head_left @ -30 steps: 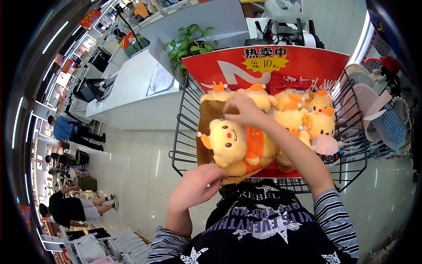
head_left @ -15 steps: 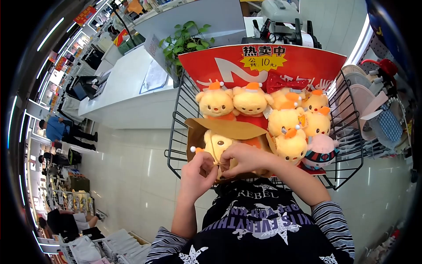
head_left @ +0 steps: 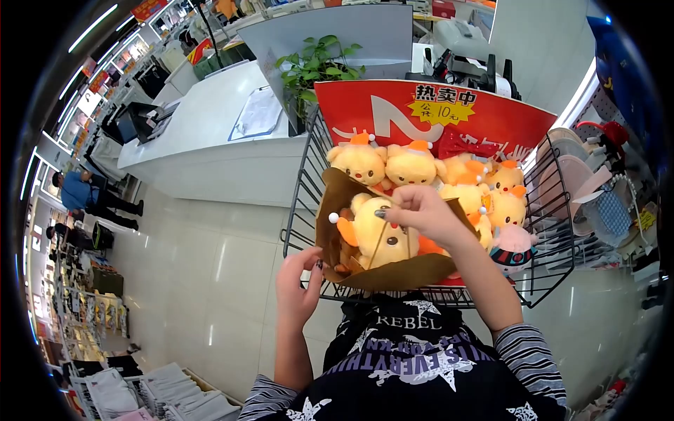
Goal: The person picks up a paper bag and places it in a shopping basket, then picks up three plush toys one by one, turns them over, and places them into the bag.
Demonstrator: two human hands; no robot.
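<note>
A brown paper bag [head_left: 414, 275] stands gaping in the near left part of the wire basket. Inside it sits a yellow plush toy [head_left: 372, 229] with an orange hat tipped by a white ball. My right hand [head_left: 425, 214] is over the bag and pinches its thin cord handle [head_left: 380, 242], which runs down across the toy's face. My left hand [head_left: 298, 286] is at the bag's left side, fingertips right at its edge, thumb and forefinger apart.
The black wire basket [head_left: 300, 184] holds several more yellow plush toys [head_left: 411, 165] and a pink one [head_left: 512, 247]. A red price sign [head_left: 351, 105] backs it. Beyond are a white counter [head_left: 203, 158] and a plant [head_left: 319, 67]; people stand far left.
My hands have moved apart from the cord they both pinched. The left went down-left to the bag's side; the right lifted the cord up and right. The bag's mouth is wider.
</note>
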